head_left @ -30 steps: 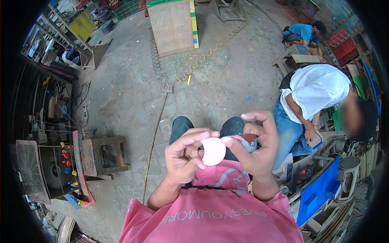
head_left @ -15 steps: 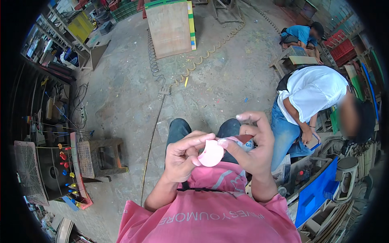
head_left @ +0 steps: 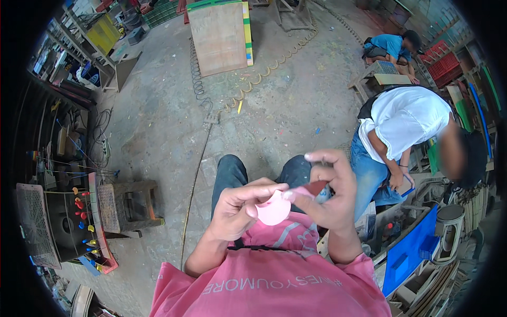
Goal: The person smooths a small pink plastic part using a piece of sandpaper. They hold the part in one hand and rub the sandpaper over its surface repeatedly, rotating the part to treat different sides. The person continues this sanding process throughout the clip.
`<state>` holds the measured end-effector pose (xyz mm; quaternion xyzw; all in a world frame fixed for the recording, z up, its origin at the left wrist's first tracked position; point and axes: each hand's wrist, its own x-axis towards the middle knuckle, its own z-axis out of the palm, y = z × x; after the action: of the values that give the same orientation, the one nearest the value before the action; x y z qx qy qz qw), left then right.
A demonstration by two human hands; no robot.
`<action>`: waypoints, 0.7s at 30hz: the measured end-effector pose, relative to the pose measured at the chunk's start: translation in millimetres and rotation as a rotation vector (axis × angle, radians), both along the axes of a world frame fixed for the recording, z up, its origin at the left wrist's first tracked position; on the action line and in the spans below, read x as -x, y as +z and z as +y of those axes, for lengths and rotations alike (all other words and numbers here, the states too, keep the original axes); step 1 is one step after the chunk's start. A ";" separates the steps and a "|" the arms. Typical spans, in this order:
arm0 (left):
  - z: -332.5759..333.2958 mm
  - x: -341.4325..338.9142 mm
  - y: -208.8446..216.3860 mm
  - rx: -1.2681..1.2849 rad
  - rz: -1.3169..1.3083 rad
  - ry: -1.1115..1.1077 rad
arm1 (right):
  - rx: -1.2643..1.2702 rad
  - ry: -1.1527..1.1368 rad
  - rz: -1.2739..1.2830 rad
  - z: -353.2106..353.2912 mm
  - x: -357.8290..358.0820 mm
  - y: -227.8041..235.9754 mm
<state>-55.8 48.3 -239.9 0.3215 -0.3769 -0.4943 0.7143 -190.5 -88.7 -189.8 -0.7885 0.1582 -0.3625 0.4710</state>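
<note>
A small pale pink disc with a notch in its upper edge [head_left: 274, 212] is held over my lap. My left hand [head_left: 233, 212] is closed on its left side, thumb below and fingers above. My right hand [head_left: 334, 203] pinches a folded strip of sandpaper [head_left: 316, 188], reddish-brown on one face, between thumb and fingers. The right thumb and the end of the strip meet the disc's upper right edge, by the notch. The right index finger is raised and curved away from the strip. Part of the strip is blurred.
A co-worker in a white shirt [head_left: 409, 119] bends close on my right; another in blue [head_left: 390, 45] crouches farther off. To my left stand a wooden stool [head_left: 129, 206] and a rack of small coloured pieces [head_left: 87, 222]. A blue panel [head_left: 409, 256] lies at the right.
The disc has turned and tipped slightly in my left hand. My right hand has shifted a little, and the sandpaper has tilted so its reddish-brown face shows more.
</note>
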 end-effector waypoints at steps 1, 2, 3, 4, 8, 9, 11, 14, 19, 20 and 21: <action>-1.7 2.0 1.0 0.022 0.038 -0.006 | 0.003 -0.018 0.008 -1.4 0.1 2.4; -3.9 4.0 3.1 0.045 0.071 -0.008 | 0.007 -0.032 0.011 -2.5 -0.8 4.1; -5.4 5.8 4.0 0.068 0.104 -0.010 | 0.011 -0.046 0.015 -2.7 -1.0 5.6; -5.4 7.7 2.2 0.070 0.115 0.012 | -0.003 -0.015 0.011 -0.2 3.0 6.8; -3.8 8.4 3.5 0.094 0.155 0.010 | 0.051 0.121 0.051 8.5 8.1 12.5; -3.7 7.4 4.8 0.105 0.168 -0.019 | 0.060 0.123 0.056 6.9 7.2 13.0; -3.2 4.4 -1.1 0.094 0.182 -0.074 | 0.076 0.125 0.067 2.5 5.0 13.1; -5.5 3.6 -7.1 0.097 0.266 -0.153 | 0.094 -0.006 0.025 -7.0 -0.9 6.4; -7.8 6.7 -7.0 0.085 0.321 -0.080 | 0.065 -0.028 -0.007 -2.8 2.7 5.2; -8.7 6.3 -8.3 0.092 0.294 -0.075 | 0.064 -0.008 -0.038 0.0 2.9 3.1; -10.7 4.9 -10.4 0.098 0.268 -0.069 | 0.063 0.012 -0.069 2.5 3.2 1.7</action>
<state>-60.7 37.7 -250.3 0.2043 -0.3127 -0.5382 0.7555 -193.7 -86.2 -188.1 -0.7908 0.1258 -0.3915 0.4534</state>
